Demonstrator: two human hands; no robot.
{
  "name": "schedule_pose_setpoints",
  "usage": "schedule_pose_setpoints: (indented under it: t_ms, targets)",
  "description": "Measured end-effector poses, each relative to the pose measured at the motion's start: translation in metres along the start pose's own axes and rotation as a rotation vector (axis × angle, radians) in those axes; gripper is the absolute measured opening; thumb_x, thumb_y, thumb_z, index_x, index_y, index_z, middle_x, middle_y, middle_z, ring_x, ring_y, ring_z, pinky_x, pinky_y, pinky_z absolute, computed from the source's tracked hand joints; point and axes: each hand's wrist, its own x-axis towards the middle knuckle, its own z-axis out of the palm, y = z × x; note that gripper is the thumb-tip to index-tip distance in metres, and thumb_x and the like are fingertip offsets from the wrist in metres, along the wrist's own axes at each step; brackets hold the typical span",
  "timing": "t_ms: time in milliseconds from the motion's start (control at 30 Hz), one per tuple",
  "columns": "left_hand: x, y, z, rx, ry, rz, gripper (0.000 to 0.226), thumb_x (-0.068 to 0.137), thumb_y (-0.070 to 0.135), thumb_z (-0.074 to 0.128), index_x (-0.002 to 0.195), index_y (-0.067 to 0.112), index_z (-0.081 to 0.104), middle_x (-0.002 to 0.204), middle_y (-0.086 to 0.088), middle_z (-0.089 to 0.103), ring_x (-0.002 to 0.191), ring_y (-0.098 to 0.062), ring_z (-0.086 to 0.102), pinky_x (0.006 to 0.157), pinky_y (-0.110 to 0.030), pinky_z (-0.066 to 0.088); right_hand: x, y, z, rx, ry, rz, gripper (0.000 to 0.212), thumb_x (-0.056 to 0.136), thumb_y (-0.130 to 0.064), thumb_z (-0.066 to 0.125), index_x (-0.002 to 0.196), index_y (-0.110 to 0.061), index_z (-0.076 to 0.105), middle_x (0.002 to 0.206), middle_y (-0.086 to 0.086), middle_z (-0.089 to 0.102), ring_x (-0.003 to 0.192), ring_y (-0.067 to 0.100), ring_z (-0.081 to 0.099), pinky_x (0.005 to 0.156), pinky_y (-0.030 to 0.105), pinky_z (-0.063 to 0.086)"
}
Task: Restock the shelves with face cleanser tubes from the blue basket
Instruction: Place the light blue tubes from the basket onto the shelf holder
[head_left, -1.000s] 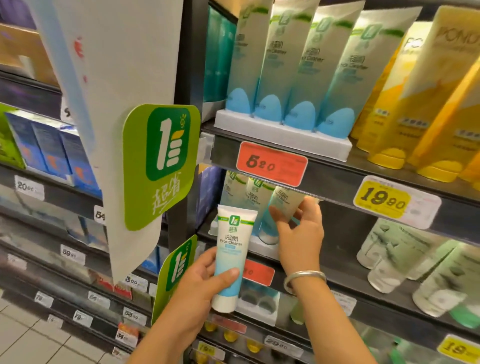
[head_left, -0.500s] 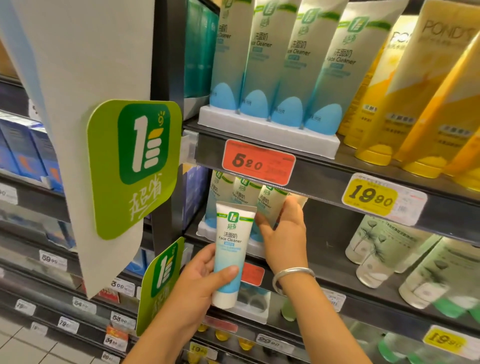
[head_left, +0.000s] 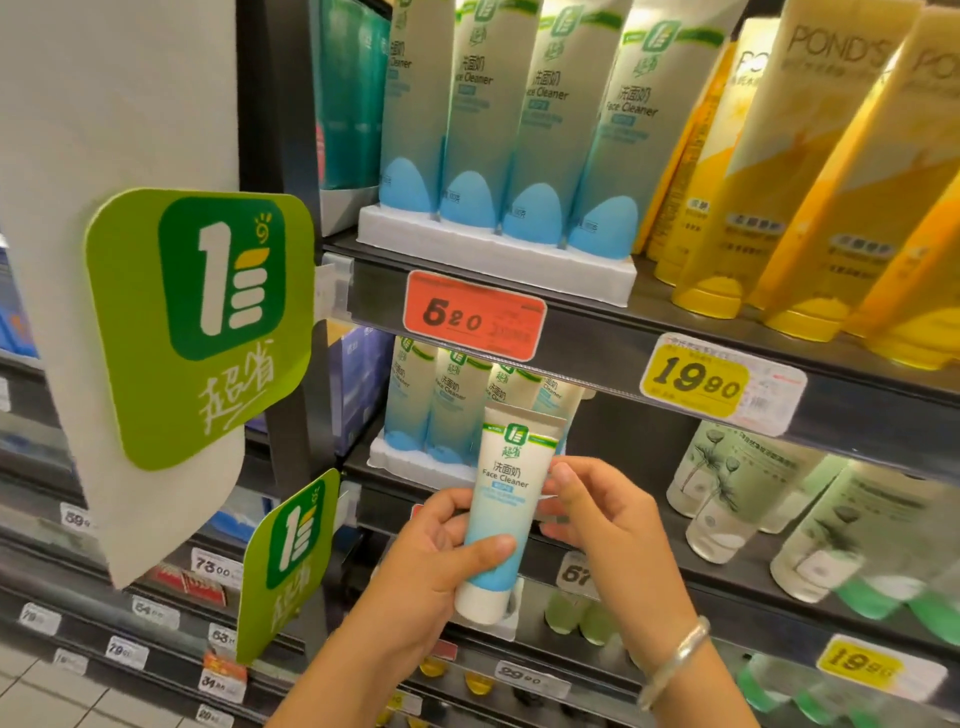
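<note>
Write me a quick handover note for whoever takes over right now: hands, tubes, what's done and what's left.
Left hand: grips the face cleanser tube, cap down, low on its body.
Right hand: fingertips pinch the same tube's right edge.
The tube is held in front of the middle shelf, not yet placed.
Done: matching tubes stand in the white tray on that shelf, and four in the upper tray.
Left: likely set this tube into the middle tray at its right end. The blue basket is out of view, so remaining stock is unknown.
</note>
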Motion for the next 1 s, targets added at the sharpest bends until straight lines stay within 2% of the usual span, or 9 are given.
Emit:
schedule_pose_setpoints:
  t_ms: [133, 233, 300, 433, 533, 633, 700, 833, 1000]
  targets:
    - [0.007, 0.000, 0.016, 0.073, 0.001, 0.007, 0.050, 0.057, 0.013, 0.077, 0.105, 0.012, 0.062, 0.100, -0.009, 0.071, 0.090, -0.019, 0.068, 0.072, -0.024, 0.053, -0.003, 0.000, -0.010, 0.017, -0.154, 0.085, 0.022, 0.085, -0.011, 0.060, 0.107, -0.010, 0.062, 0.100, 0.006, 0.072, 0.092, 0.017, 0.069, 0.081, 0.033, 0.057]
    - [0.008, 0.002, 0.026, 0.165, -0.026, 0.015, 0.059, 0.048, 0.029, 0.087, 0.102, 0.020, 0.065, 0.100, -0.002, 0.072, 0.093, -0.017, 0.068, 0.072, -0.022, 0.053, -0.004, -0.001, -0.019, 0.046, -0.138, 0.086, 0.026, 0.085, -0.007, 0.061, 0.111, -0.010, 0.060, 0.102, 0.007, 0.072, 0.094, 0.022, 0.069, 0.082, 0.036, 0.057]
    - [0.009, 0.001, 0.032, 0.284, -0.009, 0.052, 0.056, 0.049, 0.033, 0.086, 0.100, 0.026, 0.065, 0.099, 0.002, 0.071, 0.094, -0.014, 0.068, 0.074, -0.023, 0.054, -0.006, 0.001, -0.024, 0.061, -0.089, 0.043, 0.025, 0.083, -0.005, 0.062, 0.107, -0.014, 0.062, 0.100, 0.004, 0.073, 0.091, 0.018, 0.070, 0.078, 0.031, 0.057]
    - [0.014, 0.004, 0.050, 0.526, 0.065, 0.241, 0.035, 0.073, 0.014, 0.076, 0.099, 0.032, 0.061, 0.103, 0.007, 0.066, 0.099, -0.011, 0.063, 0.088, -0.034, 0.053, -0.007, 0.001, -0.029, -0.052, 0.102, -0.108, 0.018, 0.082, -0.010, 0.066, 0.098, -0.019, 0.063, 0.092, 0.000, 0.072, 0.084, 0.008, 0.069, 0.070, 0.024, 0.057]
    - [0.017, 0.012, 0.062, 0.609, 0.089, 0.359, 0.035, 0.078, 0.011, 0.071, 0.101, 0.036, 0.060, 0.109, 0.007, 0.063, 0.104, -0.009, 0.060, 0.093, -0.036, 0.050, -0.003, -0.001, -0.028, -0.011, 0.203, -0.203, 0.013, 0.082, -0.010, 0.066, 0.091, -0.018, 0.061, 0.088, -0.001, 0.070, 0.078, 0.001, 0.068, 0.062, 0.013, 0.052]
    - [0.019, 0.017, 0.066, 0.648, 0.104, 0.427, 0.042, 0.079, 0.008, 0.069, 0.103, 0.040, 0.055, 0.113, 0.009, 0.059, 0.107, -0.005, 0.058, 0.095, -0.029, 0.048, 0.002, -0.001, -0.025, -0.004, 0.261, -0.256, 0.015, 0.083, -0.008, 0.065, 0.087, -0.021, 0.060, 0.090, 0.001, 0.068, 0.079, -0.002, 0.066, 0.062, 0.009, 0.049]
    - [0.020, 0.017, 0.067, 0.681, 0.108, 0.450, 0.045, 0.080, 0.007, 0.068, 0.110, 0.038, 0.054, 0.114, 0.012, 0.057, 0.107, 0.000, 0.056, 0.093, -0.018, 0.046, 0.007, 0.001, -0.022, -0.045, 0.285, -0.278, 0.023, 0.083, -0.007, 0.065, 0.084, -0.029, 0.058, 0.091, 0.000, 0.067, 0.079, -0.002, 0.065, 0.064, 0.008, 0.049]
    - [0.022, 0.015, 0.065, 0.694, 0.120, 0.423, 0.052, 0.082, 0.006, 0.066, 0.127, 0.026, 0.050, 0.116, 0.020, 0.052, 0.102, 0.020, 0.050, 0.083, 0.000, 0.040, 0.021, 0.000, -0.019, -0.166, 0.291, -0.287, 0.029, 0.083, -0.009, 0.065, 0.079, -0.037, 0.057, 0.089, -0.002, 0.066, 0.075, -0.003, 0.061, 0.064, 0.006, 0.046]
    - [0.020, 0.009, 0.068, 0.849, 0.188, 0.460, 0.055, 0.084, 0.010, 0.065, 0.134, 0.023, 0.044, 0.115, 0.019, 0.048, 0.108, 0.005, 0.048, 0.091, -0.004, 0.036, 0.035, -0.001, -0.019, -0.283, 0.277, -0.290, 0.020, 0.081, -0.019, 0.069, 0.077, -0.034, 0.056, 0.088, 0.002, 0.067, 0.079, 0.014, 0.063, 0.067, 0.015, 0.049]
